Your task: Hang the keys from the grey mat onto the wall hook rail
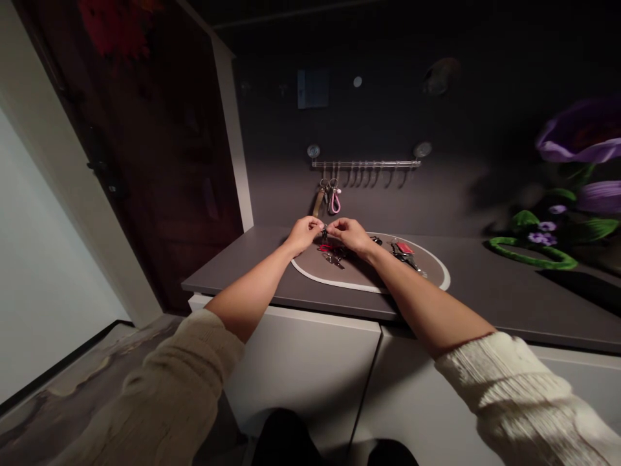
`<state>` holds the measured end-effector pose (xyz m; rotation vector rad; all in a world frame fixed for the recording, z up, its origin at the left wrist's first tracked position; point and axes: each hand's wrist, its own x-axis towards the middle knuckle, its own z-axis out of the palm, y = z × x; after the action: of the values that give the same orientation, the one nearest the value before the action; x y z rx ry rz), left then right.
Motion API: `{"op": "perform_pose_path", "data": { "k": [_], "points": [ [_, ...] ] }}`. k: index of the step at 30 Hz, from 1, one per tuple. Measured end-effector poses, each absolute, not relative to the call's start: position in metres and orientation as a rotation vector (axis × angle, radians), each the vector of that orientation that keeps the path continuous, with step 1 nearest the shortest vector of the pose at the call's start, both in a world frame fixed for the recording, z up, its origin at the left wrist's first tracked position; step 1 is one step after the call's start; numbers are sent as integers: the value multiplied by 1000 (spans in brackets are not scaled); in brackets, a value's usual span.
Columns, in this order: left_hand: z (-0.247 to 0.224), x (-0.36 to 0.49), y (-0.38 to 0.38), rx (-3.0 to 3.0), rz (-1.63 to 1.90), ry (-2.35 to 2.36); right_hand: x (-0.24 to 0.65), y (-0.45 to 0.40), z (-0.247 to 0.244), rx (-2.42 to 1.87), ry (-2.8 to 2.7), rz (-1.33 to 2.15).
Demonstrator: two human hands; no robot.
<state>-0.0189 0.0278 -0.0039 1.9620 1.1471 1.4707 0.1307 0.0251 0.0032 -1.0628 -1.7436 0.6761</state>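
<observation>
My left hand [305, 234] and my right hand [351, 235] meet over the left part of an oval mat [330, 279] with a white rim. Both hands pinch a small bunch of keys [325, 234] between their fingertips; its ring is mostly hidden. Just below the fingers, a red item [326, 248] and some loose metal keys [336, 260] lie on the mat. Further right on it are more keys [408, 260] with a red tag [404, 248]. Dark items lie partly behind my right hand.
A clear hook rail [366, 164] is fixed to the dark wall, with a tan strap [319, 203] and a pink loop [334, 202] hanging at its left end. Purple flowers [543, 238] with a green ring base [533, 261] stand on the right of the grey counter [485, 304].
</observation>
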Motion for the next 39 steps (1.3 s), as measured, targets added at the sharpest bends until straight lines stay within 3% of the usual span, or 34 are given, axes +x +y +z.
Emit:
{"op": "perform_pose_path", "data": {
  "k": [16,23,39],
  "points": [
    [-4,-17,26,1969,1496,1052,132,20,5,-940,-1750,737],
    [-10,-19,33,2071,1492,1229,137,27,2,-876,-1639,847],
    [-14,-18,22,2607,992,1642,144,31,30,-879,-1284,964]
  ]
}}
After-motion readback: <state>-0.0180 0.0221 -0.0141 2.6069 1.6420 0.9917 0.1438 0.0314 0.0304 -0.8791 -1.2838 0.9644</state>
